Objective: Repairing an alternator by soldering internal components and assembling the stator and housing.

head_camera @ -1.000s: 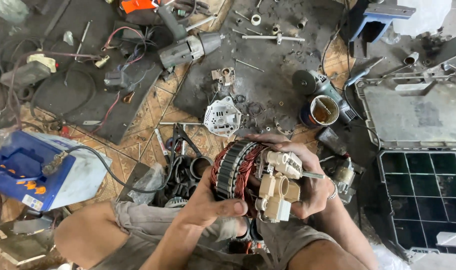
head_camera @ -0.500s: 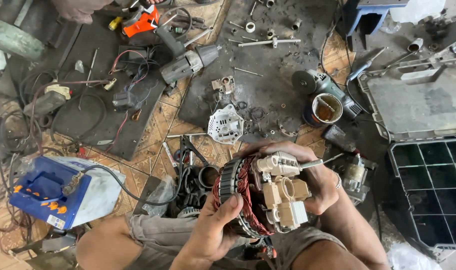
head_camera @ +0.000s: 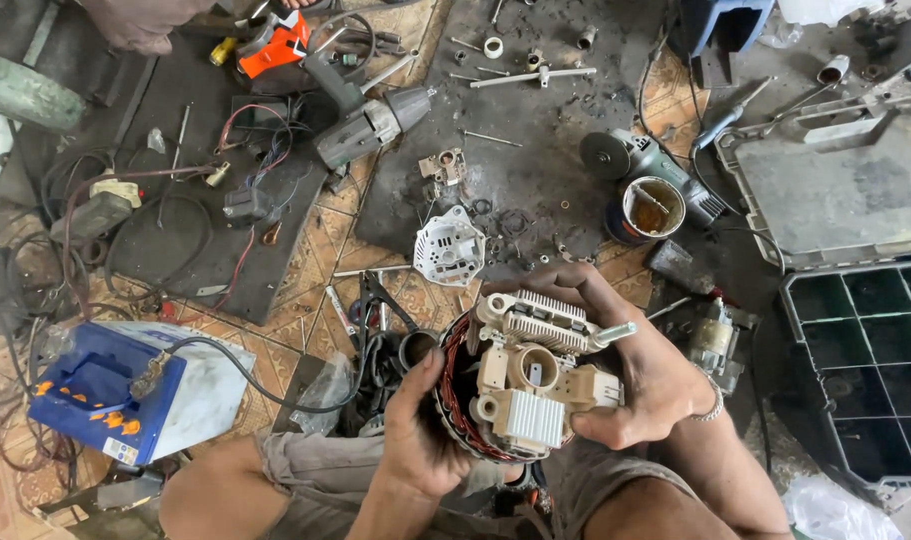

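The alternator (head_camera: 510, 385) sat in both hands above the person's lap, over the tiled floor (head_camera: 320, 240). The left hand (head_camera: 415, 430) was curled shut around its copper-wound rim from below, and the right hand (head_camera: 640, 375) was closed over the far side, fingers wrapped across the finned top. It looked heavy and rigid, mostly metal, so the wound body seemed the soundest place to grip; the beige plastic parts and thin fins on its face looked easier to crack or bend. Nearby lay a white end cover (head_camera: 448, 248), a grinder (head_camera: 640, 160), a tin (head_camera: 653, 208) and a blue battery (head_camera: 125, 390).
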